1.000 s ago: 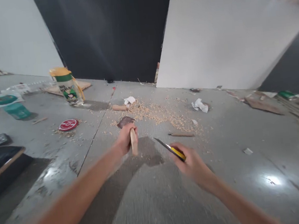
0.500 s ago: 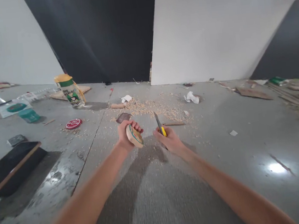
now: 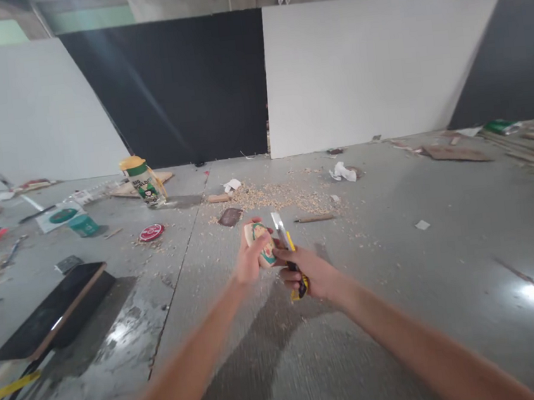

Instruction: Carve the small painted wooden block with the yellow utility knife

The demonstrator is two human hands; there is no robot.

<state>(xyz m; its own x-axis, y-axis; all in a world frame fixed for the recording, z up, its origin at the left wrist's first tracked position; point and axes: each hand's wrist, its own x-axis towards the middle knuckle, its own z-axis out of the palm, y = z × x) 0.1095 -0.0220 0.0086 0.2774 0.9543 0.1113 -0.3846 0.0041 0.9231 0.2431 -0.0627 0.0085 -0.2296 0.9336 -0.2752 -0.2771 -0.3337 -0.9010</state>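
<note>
My left hand [image 3: 247, 261] is wrapped round a small painted wooden piece [image 3: 257, 231], pale at the side with green and reddish colouring on its face. The thumb lies across that face. A yellow and black utility knife [image 3: 300, 289] is gripped in my right hand [image 3: 313, 271], its blade out and pointing up and away from me. The fingertips of my right hand meet the right edge of the wooden piece, while the blade stands just right of it. Beyond the hands, wood shavings [image 3: 271, 196] and a thin wooden-handled tool [image 3: 315, 218] lie on the concrete floor.
Left of me are a black panel with a wooden strip [image 3: 63, 310], a red round lid [image 3: 151, 232], a teal cup [image 3: 83, 225] and a yellow-lidded bottle [image 3: 143, 181]. Crumpled paper [image 3: 343, 171] lies ahead, right. White and black boards [image 3: 179, 94] stand behind.
My hands have come together; earlier they were apart. The wooden piece has turned so its painted face shows more. The view has tilted up, showing more above the boards.
</note>
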